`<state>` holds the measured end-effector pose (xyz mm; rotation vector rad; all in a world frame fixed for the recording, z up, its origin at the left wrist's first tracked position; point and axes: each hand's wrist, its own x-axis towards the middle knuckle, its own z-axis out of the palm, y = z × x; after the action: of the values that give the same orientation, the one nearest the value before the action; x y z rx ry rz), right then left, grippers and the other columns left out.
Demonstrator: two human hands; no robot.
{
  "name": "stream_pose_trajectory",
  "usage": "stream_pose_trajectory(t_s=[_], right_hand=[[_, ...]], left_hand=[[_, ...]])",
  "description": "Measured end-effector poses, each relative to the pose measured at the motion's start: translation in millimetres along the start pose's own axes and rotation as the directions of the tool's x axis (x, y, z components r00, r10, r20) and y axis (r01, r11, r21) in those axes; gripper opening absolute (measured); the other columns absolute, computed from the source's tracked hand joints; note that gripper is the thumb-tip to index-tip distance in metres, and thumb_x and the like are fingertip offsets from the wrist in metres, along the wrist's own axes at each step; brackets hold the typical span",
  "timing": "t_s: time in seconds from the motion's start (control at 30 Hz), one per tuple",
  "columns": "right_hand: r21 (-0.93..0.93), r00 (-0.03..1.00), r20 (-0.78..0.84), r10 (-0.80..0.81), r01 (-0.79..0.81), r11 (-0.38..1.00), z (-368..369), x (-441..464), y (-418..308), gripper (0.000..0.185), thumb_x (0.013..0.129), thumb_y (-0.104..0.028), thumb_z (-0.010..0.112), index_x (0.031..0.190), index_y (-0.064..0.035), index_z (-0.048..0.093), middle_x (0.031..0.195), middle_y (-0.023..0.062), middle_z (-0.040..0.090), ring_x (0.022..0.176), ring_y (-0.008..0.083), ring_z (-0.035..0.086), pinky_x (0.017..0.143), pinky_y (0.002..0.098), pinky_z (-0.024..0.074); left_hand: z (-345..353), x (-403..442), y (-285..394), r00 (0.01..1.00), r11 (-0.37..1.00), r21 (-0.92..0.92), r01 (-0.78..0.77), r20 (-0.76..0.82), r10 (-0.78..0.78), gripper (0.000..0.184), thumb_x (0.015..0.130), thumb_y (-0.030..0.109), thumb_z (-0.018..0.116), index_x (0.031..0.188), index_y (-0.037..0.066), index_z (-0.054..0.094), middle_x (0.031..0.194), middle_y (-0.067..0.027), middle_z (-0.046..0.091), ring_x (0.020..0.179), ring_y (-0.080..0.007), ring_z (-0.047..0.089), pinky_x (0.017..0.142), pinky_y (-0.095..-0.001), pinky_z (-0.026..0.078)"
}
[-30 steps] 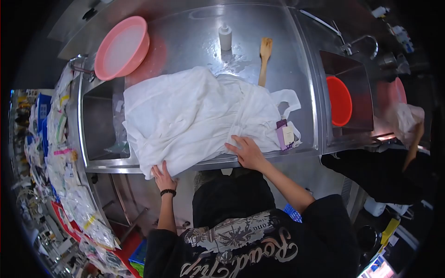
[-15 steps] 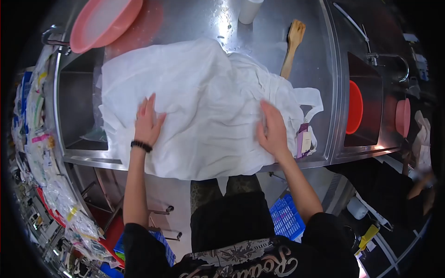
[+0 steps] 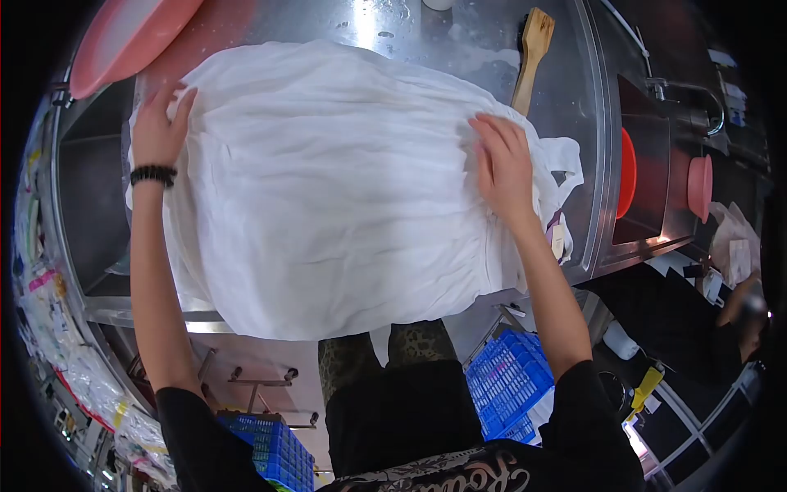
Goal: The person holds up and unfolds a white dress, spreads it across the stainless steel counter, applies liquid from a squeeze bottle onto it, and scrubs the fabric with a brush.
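A white garment (image 3: 328, 189) lies spread over a steel counter, its front edge hanging over the counter's edge. Shallow creases run across it. A white strap (image 3: 564, 156) and a paper tag (image 3: 558, 240) stick out at its right end. At the garment's upper left edge is my left hand (image 3: 160, 129), its thumb held away from the fingers. My right hand (image 3: 506, 168) rests on the gathered cloth toward the right, fingers stretched out. Both hands are open, and neither has cloth visibly gripped.
A wooden brush (image 3: 534, 57) lies behind the garment on the steel counter (image 3: 574, 82). A pink basin (image 3: 135, 41) stands back left. The right sink holds a red basin (image 3: 628, 174). Blue crates (image 3: 508, 385) are below, and a person's arm (image 3: 742, 307) shows far right.
My left hand has moved left and away from me to the garment's edge. The cloth now lies wider and flatter. My right hand has shifted slightly up and right.
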<state>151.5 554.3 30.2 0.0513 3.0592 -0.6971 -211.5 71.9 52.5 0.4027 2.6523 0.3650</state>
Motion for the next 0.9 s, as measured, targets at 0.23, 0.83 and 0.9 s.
stream_pose_trajectory(t_s=[0.23, 0.83, 0.9], right_hand=[[0.132, 0.999, -0.031, 0.013, -0.009, 0.991, 9.8, 41.8, -25.8, 0.107, 0.080, -0.049, 0.084, 0.164, -0.0053, 0.035, 0.168, 0.0150, 0.038, 0.156, 0.0377, 0.033, 0.127, 0.0449, 0.0286], [-0.008, 0.997, -0.014, 0.074, -0.075, 0.997, 1.5, 37.8, -34.5, 0.140, 0.066, -0.069, 0.086, 0.166, 0.0036, 0.022, 0.170, 0.0225, 0.033, 0.159, 0.0382, 0.028, 0.130, 0.0452, 0.0203], [-0.009, 0.996, 0.007, 0.089, -0.089, 0.996, 0.0, 38.2, -34.3, 0.143, 0.065, -0.069, 0.087, 0.166, 0.0052, 0.020, 0.170, 0.0233, 0.032, 0.159, 0.0384, 0.027, 0.131, 0.0450, 0.0187]], left_hand=[[24.1, 27.8, 23.7, 0.985, 0.894, 0.418, -0.163, 0.026, 0.168, 0.135, 0.059, 0.043, 0.096, 0.170, 0.033, 0.021, 0.177, -0.0125, 0.022, 0.159, -0.0468, 0.024, 0.118, -0.0686, 0.036], [84.3, -79.5, 40.9, 0.920, 0.893, 0.314, -0.323, -0.117, 0.374, 0.154, 0.040, 0.083, 0.086, 0.171, 0.029, 0.025, 0.180, -0.0088, 0.010, 0.164, -0.0434, 0.010, 0.120, -0.0787, 0.018], [82.5, -88.7, 38.6, 0.922, 0.894, 0.297, -0.337, -0.088, 0.377, 0.157, 0.038, 0.085, 0.084, 0.171, 0.028, 0.024, 0.180, -0.0085, 0.008, 0.164, -0.0432, 0.010, 0.120, -0.0777, 0.017]])
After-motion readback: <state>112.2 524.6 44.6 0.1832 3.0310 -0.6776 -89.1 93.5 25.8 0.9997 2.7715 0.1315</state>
